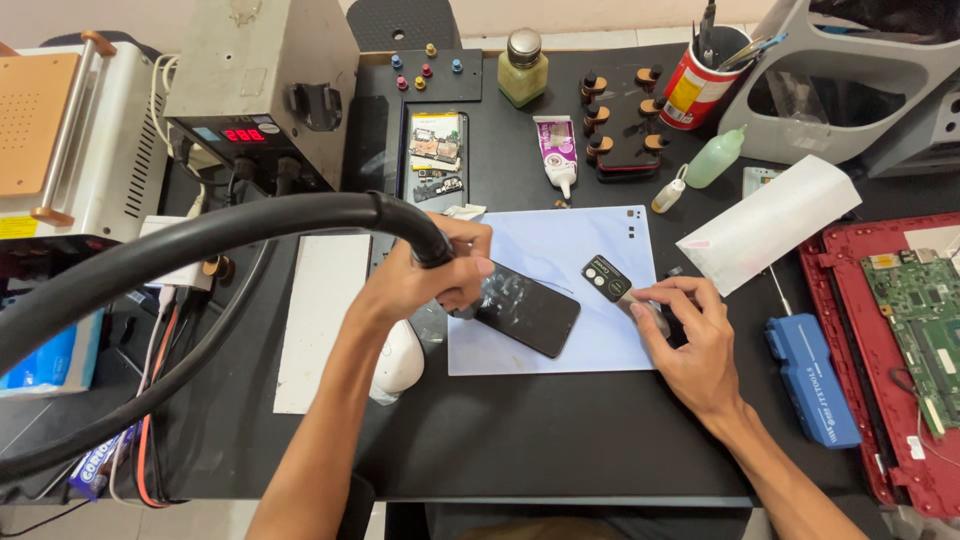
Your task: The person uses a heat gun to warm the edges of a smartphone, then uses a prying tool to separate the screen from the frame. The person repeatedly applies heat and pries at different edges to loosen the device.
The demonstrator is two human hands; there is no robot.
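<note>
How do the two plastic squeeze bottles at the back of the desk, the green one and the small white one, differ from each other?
The green bottle is clearly larger than the white bottle. The green bottle is pale translucent green with a green nozzle; the white bottle has a yellowish base. The green bottle lies farther back, near the red can; the white bottle lies close to the blue mat. Both lean with nozzles pointing up and right.

Both bare forearms reach in from the bottom edge and angle toward each other. The left hand (pixel 425 285) is out ahead, wrist bent, fingers curled tight into a closed grip, knuckles up and thumb wrapped across the front. The right hand (pixel 690 335) sits lower and to the side, back of the hand up, fingers bunched forward, thumb and forefinger pinched together at the tips.
</note>
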